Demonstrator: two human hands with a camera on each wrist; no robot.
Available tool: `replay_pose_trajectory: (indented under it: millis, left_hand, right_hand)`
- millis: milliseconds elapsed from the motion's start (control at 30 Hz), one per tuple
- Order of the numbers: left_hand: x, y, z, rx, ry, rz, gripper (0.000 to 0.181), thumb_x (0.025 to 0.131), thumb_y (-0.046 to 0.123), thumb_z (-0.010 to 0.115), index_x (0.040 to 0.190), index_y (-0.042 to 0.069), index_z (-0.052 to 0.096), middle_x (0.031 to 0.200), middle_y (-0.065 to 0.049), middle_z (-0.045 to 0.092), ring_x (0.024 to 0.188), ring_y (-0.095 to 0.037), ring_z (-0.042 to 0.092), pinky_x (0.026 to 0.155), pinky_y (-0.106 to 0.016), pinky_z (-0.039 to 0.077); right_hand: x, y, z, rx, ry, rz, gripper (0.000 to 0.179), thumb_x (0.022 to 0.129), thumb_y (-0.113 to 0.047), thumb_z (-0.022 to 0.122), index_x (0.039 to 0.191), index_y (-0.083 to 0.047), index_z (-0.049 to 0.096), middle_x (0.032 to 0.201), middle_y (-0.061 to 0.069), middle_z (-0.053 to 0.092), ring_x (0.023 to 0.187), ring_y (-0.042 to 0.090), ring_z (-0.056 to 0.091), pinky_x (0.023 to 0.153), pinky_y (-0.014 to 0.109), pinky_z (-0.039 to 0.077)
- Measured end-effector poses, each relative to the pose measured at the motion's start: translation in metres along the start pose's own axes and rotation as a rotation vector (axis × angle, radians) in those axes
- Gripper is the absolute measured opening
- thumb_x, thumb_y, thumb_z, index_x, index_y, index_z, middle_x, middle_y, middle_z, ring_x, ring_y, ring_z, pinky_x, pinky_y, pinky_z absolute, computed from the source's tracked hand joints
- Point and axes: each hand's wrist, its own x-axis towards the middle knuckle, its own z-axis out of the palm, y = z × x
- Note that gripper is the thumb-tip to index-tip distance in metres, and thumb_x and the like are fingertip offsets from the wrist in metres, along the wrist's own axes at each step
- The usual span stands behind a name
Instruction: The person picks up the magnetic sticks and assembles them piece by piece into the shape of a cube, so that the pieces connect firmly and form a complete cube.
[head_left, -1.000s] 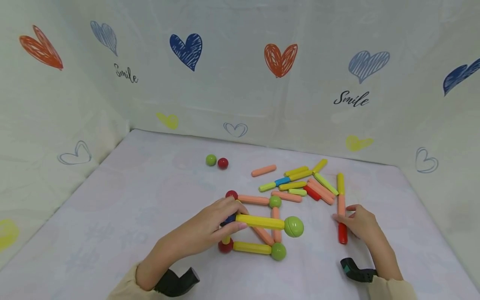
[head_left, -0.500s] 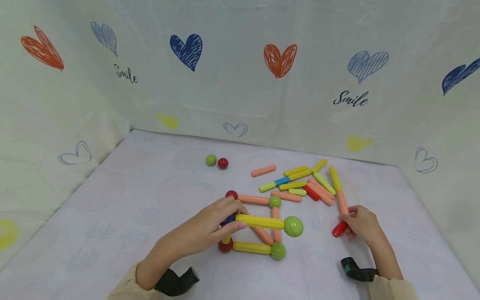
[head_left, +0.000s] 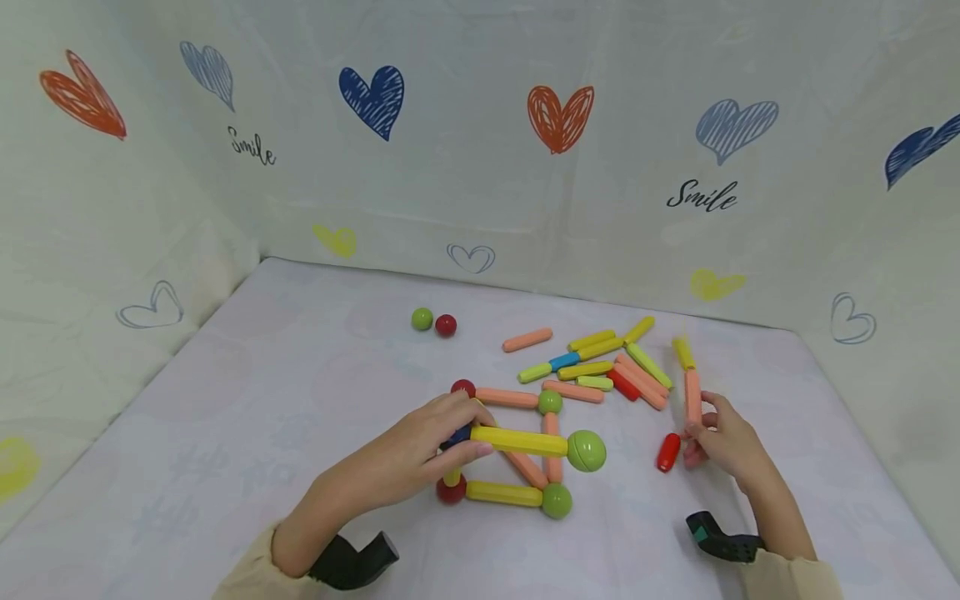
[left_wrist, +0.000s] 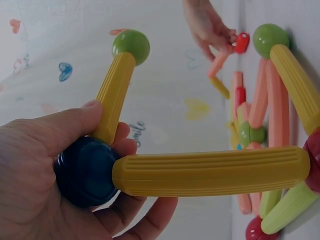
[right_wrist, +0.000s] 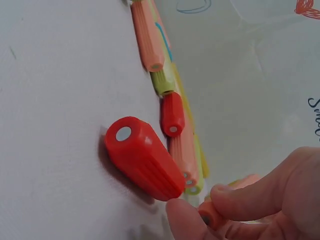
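Observation:
My left hand (head_left: pixel 420 454) holds a dark blue magnetic ball (left_wrist: pixel 85 172) at the top corner of a stick-and-ball frame, its thumb along a yellow stick (head_left: pixel 521 441) that ends in a green ball (head_left: pixel 587 450). A second yellow stick (left_wrist: pixel 215 173) runs from the blue ball down to a red ball (head_left: pixel 451 490). My right hand (head_left: pixel 727 442) pinches the near end of a salmon magnetic stick (head_left: pixel 692 396), whose far end meets a yellow stick (head_left: pixel 684 352). Beside the fingertips a short red stick (right_wrist: pixel 145 160) lies on the table.
The frame's base has salmon sticks (head_left: pixel 507 400) and green balls (head_left: pixel 557 501). Behind it lies a pile of loose sticks, including a blue one (head_left: pixel 565 362) and a red one (head_left: pixel 624 385). A green ball (head_left: pixel 422 318) and a red ball (head_left: pixel 446 325) sit farther back.
The red stick, in line with the salmon stick before, has swung left and come apart from it. My right hand now pinches the salmon stick's end. The left hand stays in place.

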Motion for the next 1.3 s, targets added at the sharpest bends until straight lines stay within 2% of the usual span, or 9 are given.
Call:
replay_pose_trajectory:
  millis: [133,267,367,467,667,800,967,1100,1300]
  left_hand:
    - [0.0,0.0,0.0,-0.003,0.002,0.004,0.032,0.094,0.045,0.048,0.113,0.021,0.053,0.101,0.009,0.049,0.097,-0.009,0.047,0.085,-0.029,0.047]
    - [0.0,-0.002,0.0,0.0,0.007,0.013,0.032,0.094,0.045,0.048,0.114,0.02,0.053,0.101,0.009,0.049,0.096,-0.008,0.046,0.086,-0.029,0.047]
    - [0.0,-0.003,0.0,0.003,0.01,0.022,0.032,0.094,0.044,0.048,0.114,0.02,0.053,0.101,0.009,0.049,0.095,-0.007,0.047,0.085,-0.028,0.047]
    - [0.0,-0.003,0.0,0.0,0.01,0.024,0.031,0.094,0.044,0.047,0.114,0.02,0.053,0.1,0.009,0.049,0.094,-0.007,0.047,0.083,-0.027,0.046]
    - [0.0,-0.003,-0.001,-0.004,0.013,0.015,0.03,0.094,0.043,0.048,0.113,0.02,0.052,0.1,0.009,0.048,0.094,-0.008,0.047,0.082,-0.026,0.046]
    - [0.0,-0.003,-0.001,-0.002,0.016,0.009,0.03,0.095,0.043,0.048,0.114,0.02,0.052,0.101,0.008,0.049,0.096,-0.008,0.046,0.084,-0.028,0.046]
    - [0.0,-0.004,-0.001,-0.004,0.022,0.018,0.03,0.095,0.042,0.048,0.114,0.02,0.052,0.102,0.008,0.049,0.095,-0.008,0.046,0.085,-0.029,0.046]
    - [0.0,-0.004,-0.001,-0.01,0.018,0.029,0.031,0.095,0.044,0.047,0.114,0.02,0.052,0.102,0.009,0.049,0.095,-0.008,0.046,0.084,-0.028,0.046]
    - [-0.001,-0.003,0.001,0.002,0.021,0.067,0.033,0.095,0.046,0.046,0.112,0.02,0.053,0.098,0.011,0.049,0.094,-0.009,0.046,0.082,-0.026,0.045]
  right_hand:
    - [-0.002,0.0,-0.001,0.013,-0.02,-0.067,0.082,0.095,-0.007,0.047,0.146,-0.009,-0.016,0.095,0.021,0.056,0.06,0.021,0.063,0.062,0.027,0.052]
    - [-0.006,-0.003,-0.003,0.025,-0.032,-0.106,0.086,0.095,-0.007,0.048,0.145,-0.012,-0.022,0.099,0.022,0.051,0.063,0.022,0.065,0.068,0.03,0.054]
    - [-0.012,-0.011,-0.004,0.032,-0.022,-0.156,0.079,0.095,-0.01,0.05,0.147,-0.005,-0.01,0.109,0.027,0.048,0.071,0.022,0.067,0.074,0.033,0.055]
    - [-0.022,-0.025,-0.001,0.05,0.0,-0.226,0.064,0.094,-0.017,0.055,0.141,0.0,0.016,0.118,0.029,0.051,0.085,0.026,0.068,0.078,0.037,0.054]
    - [-0.043,-0.059,0.017,0.003,-0.029,-0.396,0.04,0.087,-0.024,0.066,0.117,-0.004,0.048,0.108,0.013,0.066,0.094,0.022,0.063,0.075,0.031,0.054]
    - [-0.053,-0.075,0.035,0.021,-0.201,-0.518,0.028,0.081,-0.019,0.071,0.1,-0.007,0.054,0.097,0.005,0.064,0.084,0.011,0.059,0.071,0.022,0.052]
    - [-0.06,-0.084,0.056,0.014,-0.385,-0.613,0.02,0.082,-0.016,0.071,0.098,-0.008,0.062,0.089,-0.004,0.067,0.083,0.004,0.06,0.074,0.02,0.051]
    - [-0.063,-0.088,0.068,0.004,-0.41,-0.633,0.01,0.081,-0.013,0.071,0.09,-0.01,0.071,0.086,-0.005,0.069,0.082,0.002,0.06,0.072,0.02,0.052]
    - [-0.067,-0.09,0.073,-0.032,-0.366,-0.67,0.006,0.078,-0.011,0.073,0.083,-0.014,0.073,0.084,-0.008,0.068,0.079,0.0,0.058,0.07,0.02,0.051]
